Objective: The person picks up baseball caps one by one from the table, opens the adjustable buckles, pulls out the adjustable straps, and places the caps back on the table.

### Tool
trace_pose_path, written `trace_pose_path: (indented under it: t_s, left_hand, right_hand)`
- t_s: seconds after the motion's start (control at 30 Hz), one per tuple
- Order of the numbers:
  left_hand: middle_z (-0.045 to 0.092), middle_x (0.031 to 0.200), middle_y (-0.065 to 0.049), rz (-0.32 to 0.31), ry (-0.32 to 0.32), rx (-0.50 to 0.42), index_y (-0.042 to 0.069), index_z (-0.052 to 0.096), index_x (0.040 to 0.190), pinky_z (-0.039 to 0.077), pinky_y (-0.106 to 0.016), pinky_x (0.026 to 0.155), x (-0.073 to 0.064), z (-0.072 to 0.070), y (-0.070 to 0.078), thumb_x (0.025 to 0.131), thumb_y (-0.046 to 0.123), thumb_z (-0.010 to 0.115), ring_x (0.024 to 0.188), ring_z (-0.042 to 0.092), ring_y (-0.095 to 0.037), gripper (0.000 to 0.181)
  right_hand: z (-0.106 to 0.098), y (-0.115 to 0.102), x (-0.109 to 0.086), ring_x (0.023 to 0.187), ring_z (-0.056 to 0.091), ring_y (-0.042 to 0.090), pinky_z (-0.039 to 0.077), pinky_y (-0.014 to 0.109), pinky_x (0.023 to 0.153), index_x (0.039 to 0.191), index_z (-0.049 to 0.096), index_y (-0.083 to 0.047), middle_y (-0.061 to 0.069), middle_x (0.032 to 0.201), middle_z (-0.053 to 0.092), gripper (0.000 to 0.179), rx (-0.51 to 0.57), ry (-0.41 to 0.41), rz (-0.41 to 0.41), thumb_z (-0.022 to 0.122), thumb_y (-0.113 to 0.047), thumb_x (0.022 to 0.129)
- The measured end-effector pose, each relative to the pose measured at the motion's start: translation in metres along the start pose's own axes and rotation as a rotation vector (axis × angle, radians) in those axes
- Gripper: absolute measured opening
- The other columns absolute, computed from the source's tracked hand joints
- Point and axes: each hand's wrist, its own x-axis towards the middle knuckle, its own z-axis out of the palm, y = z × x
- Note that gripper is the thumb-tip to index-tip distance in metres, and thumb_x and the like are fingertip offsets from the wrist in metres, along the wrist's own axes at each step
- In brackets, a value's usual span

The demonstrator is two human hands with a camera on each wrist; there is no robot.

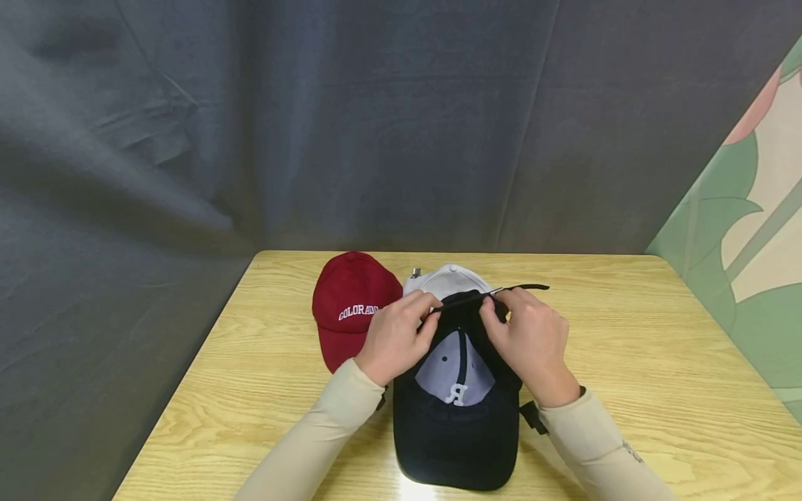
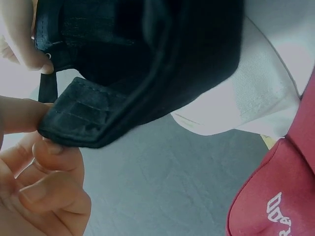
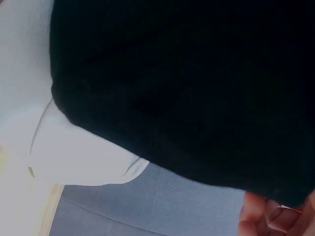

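A black baseball cap is held over the table with its brim toward me and its lining with a white letter showing. My left hand pinches the left part of the cap's back strap between thumb and fingers. The right hand pinches the same strap near its metal buckle, with the strap's loose end sticking out to the right. Seen from the left wrist, the strap spans the short gap between both hands' fingertips. In the right wrist view the black cap hides most of the right hand.
A red cap lettered COLORADO lies on the wooden table, left of the black one. Behind the black cap is a white cap, partly covered. A dark cloth hangs at the table's back.
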Motion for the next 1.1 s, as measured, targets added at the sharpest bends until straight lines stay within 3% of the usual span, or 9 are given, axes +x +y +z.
trace_pose_path:
  t_s: [0.43,1.1]
  left_hand:
    - [0.067,0.086,0.000,-0.035,-0.014,-0.025,0.012,0.071,0.104,0.045,-0.019,0.053,-0.0025,-0.0009,-0.0029,0.090,0.013,0.071,0.061,0.053,-0.006,0.014]
    - [0.063,0.079,0.002,-0.027,0.007,-0.022,0.013,0.071,0.100,0.044,-0.019,0.053,-0.0022,-0.0032,-0.0049,0.091,0.014,0.070,0.061,0.052,-0.007,0.009]
  right_hand:
    - [-0.0010,0.0033,-0.0007,0.046,0.054,0.025,0.030,0.032,0.036,0.081,0.075,-0.004,0.009,0.072,0.068,0.027,-0.011,0.018,0.021,0.062,-0.027,0.087]
    - [-0.0026,0.0073,-0.0007,0.049,0.059,0.029,0.029,0.032,0.035,0.083,0.075,-0.002,0.014,0.079,0.072,0.028,-0.014,0.020,0.056,0.062,-0.026,0.088]
